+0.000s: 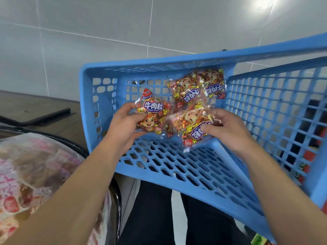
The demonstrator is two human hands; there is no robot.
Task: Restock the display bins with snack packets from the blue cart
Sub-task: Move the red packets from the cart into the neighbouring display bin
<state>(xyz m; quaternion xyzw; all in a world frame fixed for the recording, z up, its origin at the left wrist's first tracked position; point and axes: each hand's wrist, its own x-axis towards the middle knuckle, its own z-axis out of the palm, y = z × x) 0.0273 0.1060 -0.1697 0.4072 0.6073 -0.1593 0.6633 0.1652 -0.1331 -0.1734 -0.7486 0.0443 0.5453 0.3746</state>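
Head view: inside the blue cart point(177, 167), the left hand point(123, 128) and right hand point(228, 128) are each pinching a snack packet point(153, 114); slippery film risks slipping free.

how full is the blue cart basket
Nearly empty: two packets lie in the blue cart basket; each hand grips one more; mostly bare mesh.

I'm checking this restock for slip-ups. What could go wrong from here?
The right hand pinches its packet only by one edge, so it may slip back into the cart. Two packets lie against the far wall and could be missed. The left hand grips its packet more securely.
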